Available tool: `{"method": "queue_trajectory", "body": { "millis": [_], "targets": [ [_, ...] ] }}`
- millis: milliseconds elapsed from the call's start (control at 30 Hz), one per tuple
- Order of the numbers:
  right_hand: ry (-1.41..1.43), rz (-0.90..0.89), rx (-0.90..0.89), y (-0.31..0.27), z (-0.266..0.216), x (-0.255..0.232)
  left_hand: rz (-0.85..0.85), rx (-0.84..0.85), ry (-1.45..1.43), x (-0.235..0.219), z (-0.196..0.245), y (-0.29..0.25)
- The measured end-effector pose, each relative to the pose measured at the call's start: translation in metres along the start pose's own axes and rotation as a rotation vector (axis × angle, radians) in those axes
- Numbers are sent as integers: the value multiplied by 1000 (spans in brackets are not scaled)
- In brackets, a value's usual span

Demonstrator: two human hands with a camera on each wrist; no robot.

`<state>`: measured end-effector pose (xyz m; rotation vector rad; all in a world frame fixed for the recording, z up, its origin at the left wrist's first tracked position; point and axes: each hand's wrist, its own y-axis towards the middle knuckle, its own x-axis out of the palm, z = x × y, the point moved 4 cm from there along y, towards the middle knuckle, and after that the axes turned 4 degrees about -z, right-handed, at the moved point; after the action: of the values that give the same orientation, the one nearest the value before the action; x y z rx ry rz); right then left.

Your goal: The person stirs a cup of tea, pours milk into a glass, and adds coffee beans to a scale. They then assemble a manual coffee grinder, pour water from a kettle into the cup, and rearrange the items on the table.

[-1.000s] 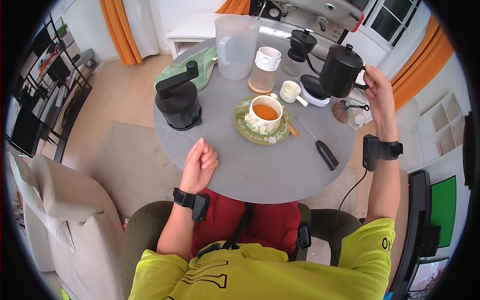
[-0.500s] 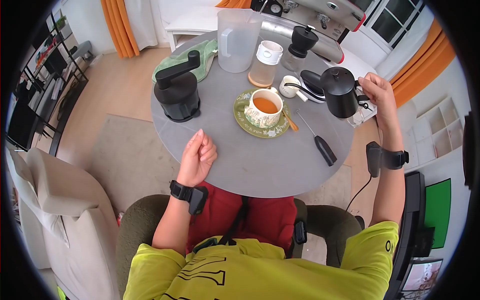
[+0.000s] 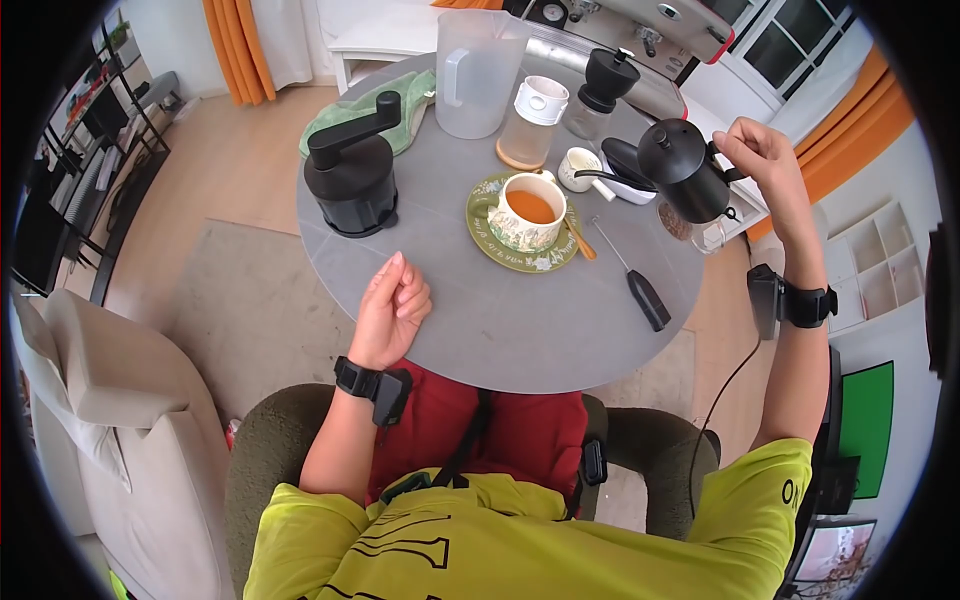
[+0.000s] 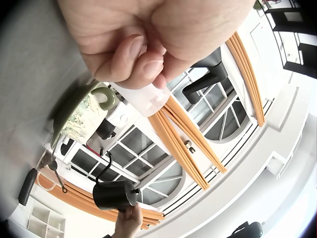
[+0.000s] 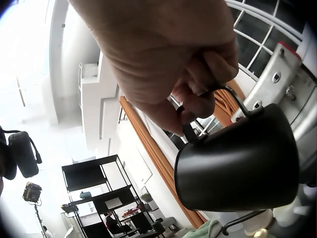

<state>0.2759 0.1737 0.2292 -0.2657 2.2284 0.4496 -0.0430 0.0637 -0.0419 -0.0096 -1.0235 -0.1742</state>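
Note:
My right hand (image 3: 762,160) grips the handle of a black gooseneck kettle (image 3: 688,172), raised over the table's right side. The kettle tilts left, its thin spout pointing toward a patterned cup (image 3: 518,233) of orange-brown liquid. That cup stands on a green saucer (image 3: 484,236), with a small spoon (image 3: 583,244) at its right rim. In the right wrist view, the fingers curl round the handle above the kettle body (image 5: 237,163). My left hand (image 3: 392,310) hovers by the table's near left edge, fingers loosely curled and holding nothing.
A black hand-cranked grinder (image 3: 350,185) stands left, beside a green cloth (image 3: 412,118). Behind the cup are a plastic pitcher (image 3: 478,80), a white-topped glass jar (image 3: 530,125), a small white cup (image 3: 580,168) and another grinder (image 3: 605,85). A black frother (image 3: 648,300) lies right.
The right hand has tipped the kettle, swinging its spout down toward the cup, and moved slightly right. The left hand stays loosely curled near the table edge.

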Motion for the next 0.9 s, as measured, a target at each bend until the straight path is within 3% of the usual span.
{"method": "queue_trajectory", "body": {
  "millis": [500,900],
  "targets": [
    [-199,-114,-88,18,-21,1,0,0,-19,-2,-1,0],
    [-366,-85,-188,31,-38,6,-3,5,-14,-1,-1,0]
  ]
}}
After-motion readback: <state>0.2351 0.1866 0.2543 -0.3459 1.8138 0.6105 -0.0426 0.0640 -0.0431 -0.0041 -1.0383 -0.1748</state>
